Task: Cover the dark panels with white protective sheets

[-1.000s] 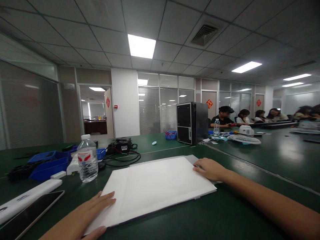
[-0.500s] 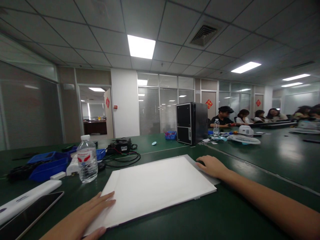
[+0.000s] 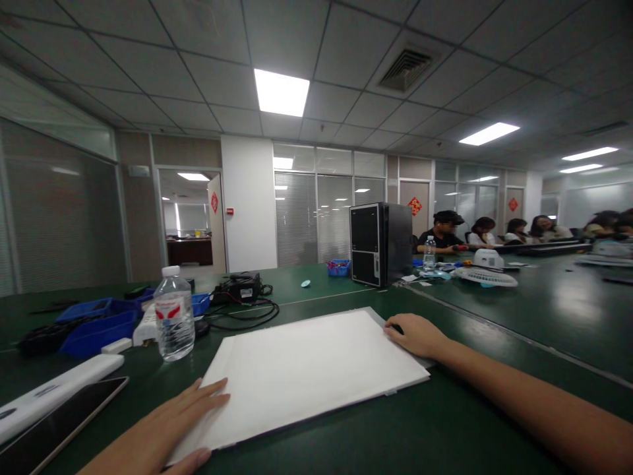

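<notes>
White paper (image 3: pixel 306 369), looking like a stack of large sheets, lies at a slant on the green table in front of me. My left hand (image 3: pixel 168 419) rests flat on its left edge, fingers stretched out and thumb at the near corner. At the right edge, my right hand (image 3: pixel 413 335) has curled fingers, with thumb and forefinger tips together on the paper's border. Beneath that hand a greyish sheet or clear cover (image 3: pixel 376 318) sticks out past the white paper. Whether the fingertips hold one sheet or several cannot be made out.
Left of the paper stand a water bottle (image 3: pixel 174 316), blue bins (image 3: pixel 99 330), a white device (image 3: pixel 54 396) and a dark-screened phone or tablet (image 3: pixel 64 429). Beyond are a black adapter with cables (image 3: pixel 242 288) and a computer tower (image 3: pixel 380 244). Several people sit at far right.
My right hand has shifted slightly left, and its thumb and forefinger have come together at the paper's right edge. My left hand stays in place.
</notes>
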`<move>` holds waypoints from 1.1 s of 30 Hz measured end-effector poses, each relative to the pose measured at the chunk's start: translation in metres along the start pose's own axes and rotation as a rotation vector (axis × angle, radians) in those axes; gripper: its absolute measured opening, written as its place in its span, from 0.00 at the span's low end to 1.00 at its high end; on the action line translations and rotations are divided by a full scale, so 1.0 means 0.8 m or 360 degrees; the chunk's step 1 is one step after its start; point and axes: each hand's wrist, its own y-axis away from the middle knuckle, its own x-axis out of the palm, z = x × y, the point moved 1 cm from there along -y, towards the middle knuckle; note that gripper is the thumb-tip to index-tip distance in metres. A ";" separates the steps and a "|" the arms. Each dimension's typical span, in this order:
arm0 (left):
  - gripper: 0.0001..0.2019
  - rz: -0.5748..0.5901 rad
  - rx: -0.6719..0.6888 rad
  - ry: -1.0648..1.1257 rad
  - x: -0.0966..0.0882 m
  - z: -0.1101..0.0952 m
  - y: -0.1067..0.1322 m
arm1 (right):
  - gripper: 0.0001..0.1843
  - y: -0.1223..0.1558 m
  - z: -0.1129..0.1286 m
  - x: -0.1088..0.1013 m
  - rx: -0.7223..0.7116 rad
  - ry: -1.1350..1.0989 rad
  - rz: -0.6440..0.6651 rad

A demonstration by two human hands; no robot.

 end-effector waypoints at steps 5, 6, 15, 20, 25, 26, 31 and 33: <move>0.29 -0.0060 0.0020 0.0044 -0.020 -0.019 0.001 | 0.26 0.002 0.006 -0.003 -0.0033 -0.0017 -0.0003; 0.28 -0.0063 0.0015 0.0046 -0.019 -0.018 0.001 | 0.26 0.002 0.008 -0.003 -0.0042 -0.0021 -0.0006; 0.30 -0.0056 0.0022 0.0039 0.006 0.011 -0.002 | 0.26 0.006 0.018 -0.007 -0.0104 -0.0059 -0.0017; 0.28 -0.0313 -0.0062 0.0063 -0.001 -0.015 0.002 | 0.26 0.006 0.024 -0.008 -0.0141 -0.0082 -0.0014; 0.28 -0.0090 -0.0016 0.0049 -0.007 -0.017 0.002 | 0.26 0.007 0.029 -0.010 -0.0162 -0.0081 -0.0024; 0.29 -0.0091 -0.0009 0.0029 -0.005 -0.012 0.001 | 0.26 0.008 0.029 -0.010 -0.0166 -0.0077 -0.0022; 0.32 -0.0111 0.0056 -0.0027 0.013 0.016 -0.004 | 0.25 0.008 0.027 -0.008 -0.0165 -0.0056 -0.0053; 0.31 -0.0120 0.0051 -0.0031 0.015 0.020 -0.004 | 0.25 0.008 0.026 -0.008 -0.0165 -0.0046 -0.0068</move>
